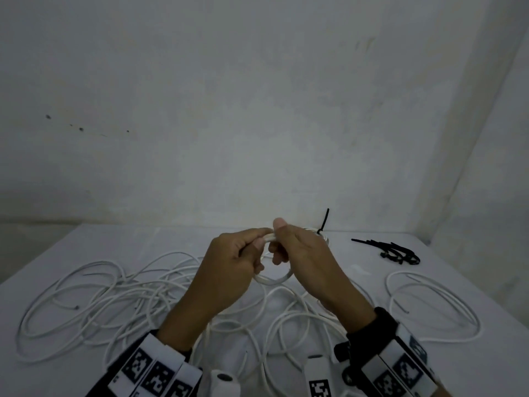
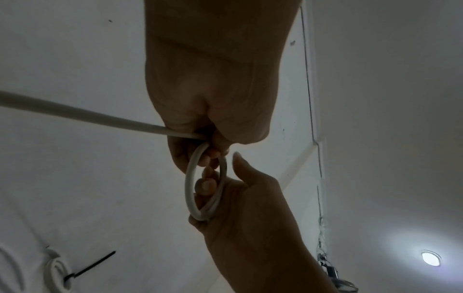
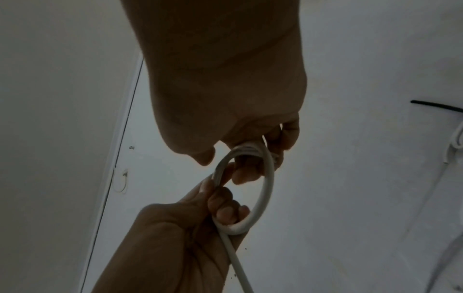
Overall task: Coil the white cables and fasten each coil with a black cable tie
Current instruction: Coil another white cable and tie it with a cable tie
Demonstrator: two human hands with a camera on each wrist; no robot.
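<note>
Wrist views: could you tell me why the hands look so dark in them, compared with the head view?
Left wrist view: a ceiling lamp glares, leaving the left hand backlit. Right wrist view: the right hand is a silhouette against pale wall. Head view: dim, even light; the coil reads clearly.

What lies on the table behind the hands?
A coil already fastened with a black cable tie shows past the right hand. That hand covers most of the coil, so its full shape cannot be seen.

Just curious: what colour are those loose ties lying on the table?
Black; the loose ties show best in the head view.
</note>
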